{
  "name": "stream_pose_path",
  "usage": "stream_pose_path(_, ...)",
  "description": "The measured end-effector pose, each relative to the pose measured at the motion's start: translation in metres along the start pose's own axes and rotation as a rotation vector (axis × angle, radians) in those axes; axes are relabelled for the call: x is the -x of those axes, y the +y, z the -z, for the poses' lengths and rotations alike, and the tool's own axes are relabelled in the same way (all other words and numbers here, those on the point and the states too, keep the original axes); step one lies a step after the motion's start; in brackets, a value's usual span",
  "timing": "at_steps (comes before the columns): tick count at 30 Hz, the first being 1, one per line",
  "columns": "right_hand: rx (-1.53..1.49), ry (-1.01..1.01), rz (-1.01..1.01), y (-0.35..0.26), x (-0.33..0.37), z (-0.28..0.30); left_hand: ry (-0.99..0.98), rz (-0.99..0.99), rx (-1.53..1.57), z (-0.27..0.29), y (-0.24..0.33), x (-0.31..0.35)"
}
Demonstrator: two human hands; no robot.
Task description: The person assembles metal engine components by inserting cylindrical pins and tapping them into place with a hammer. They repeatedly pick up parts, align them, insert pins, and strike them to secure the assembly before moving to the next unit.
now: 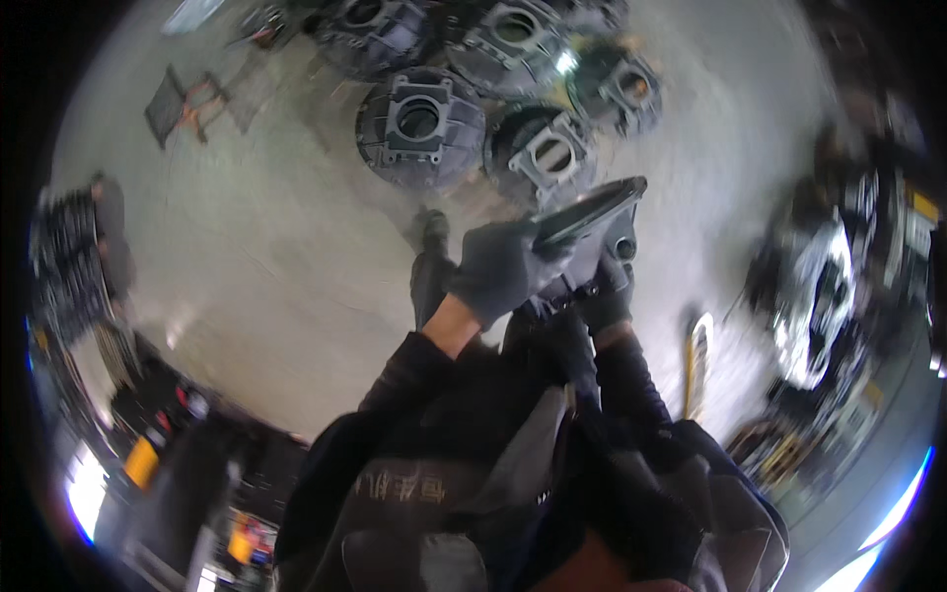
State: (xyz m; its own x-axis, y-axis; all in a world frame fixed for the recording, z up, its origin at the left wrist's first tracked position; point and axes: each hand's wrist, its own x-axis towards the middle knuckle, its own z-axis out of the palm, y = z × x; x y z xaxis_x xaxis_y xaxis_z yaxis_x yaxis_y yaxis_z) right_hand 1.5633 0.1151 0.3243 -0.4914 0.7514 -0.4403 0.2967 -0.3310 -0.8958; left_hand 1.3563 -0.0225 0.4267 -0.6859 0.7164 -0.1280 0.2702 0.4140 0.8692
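Ahead of me on the pale concrete floor (247, 227) lies a cluster of round grey metal housings (419, 123), each with a square flanged opening on top, lying close together, some touching. Farther left sits a small dark folding stand (182, 104) with orange on it. A shiny metal wheel-like part (819, 296) lies off to my right among dark clutter, and a yellow-edged bar (697, 360) rests nearer my side.

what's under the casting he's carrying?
Both gloved hands grip the casting: left hand on its near edge, right hand beneath. Below lie concrete floor and a shoe. Beyond sit more housings. The casting's underside is hidden.
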Motion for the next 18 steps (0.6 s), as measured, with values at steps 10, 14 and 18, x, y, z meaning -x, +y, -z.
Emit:
stream_pose_path(10, -0.234, -0.387, -0.618, 0.062, -0.231, -0.025, 0.515, 0.756, -0.059, -0.083, -0.139, 0.14)
stream_pose_path(14, 0.677, -0.31, -0.228, 0.132, -0.296, -0.008, 0.362, 1.274, -0.196, -0.11, -0.169, 0.296)
stream_pose_path(18, 1.098, -0.567, 0.263, 0.176, -0.34, 0.001, 0.105, 1.526, -0.257, -0.158, -0.166, 0.408)
